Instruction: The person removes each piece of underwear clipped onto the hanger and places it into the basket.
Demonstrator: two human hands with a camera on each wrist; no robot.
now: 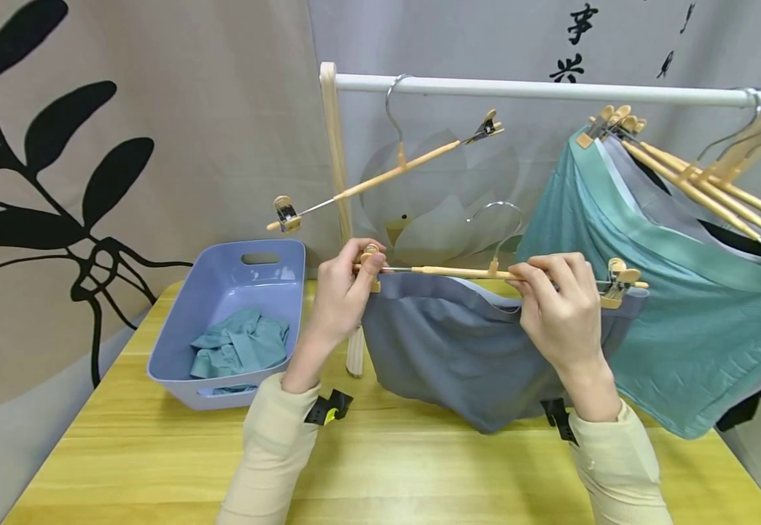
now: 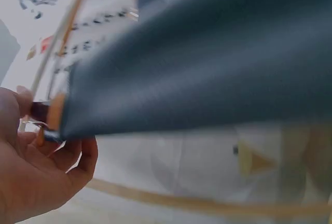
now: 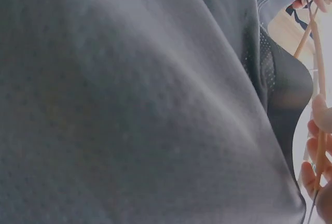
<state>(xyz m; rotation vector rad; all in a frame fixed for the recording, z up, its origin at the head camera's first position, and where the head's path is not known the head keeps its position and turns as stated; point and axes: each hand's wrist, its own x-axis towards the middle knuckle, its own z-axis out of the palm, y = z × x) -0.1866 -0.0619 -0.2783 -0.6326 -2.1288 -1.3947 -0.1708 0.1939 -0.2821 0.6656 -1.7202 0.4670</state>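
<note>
Head view: a soft grey-blue fabric pair of briefs (image 1: pixel 446 343) hangs over the pale yellow wood-grain counter (image 1: pixel 354 474), its waistband along a slim light-wood hanger (image 1: pixel 453 273) with a bent metal hook. The cloth looks light, thin and stretchy, likely to sag or fold wherever it lacks support; its smooth face could slide a little, but nothing about it seems fragile. The hanger appears light and stiff, so its bar should make a steady hold, while the waistband corners seem the best places to grasp the cloth. At the far end a wooden spring clip (image 1: pixel 615 284) sits on one corner.

The left hand (image 1: pixel 343 292) is raised at the near-left end, thumb and fingers pinching the other wooden clip (image 1: pixel 375 283) beside the waistband corner; whether that clip bites fully on the cloth I cannot tell. The right hand (image 1: pixel 560 310) is back-up, its fingers curled round the bar between the hook and the far clip. Both forearms reach forward, roughly parallel, holding the hanger nearly level with the briefs draped below.
</note>
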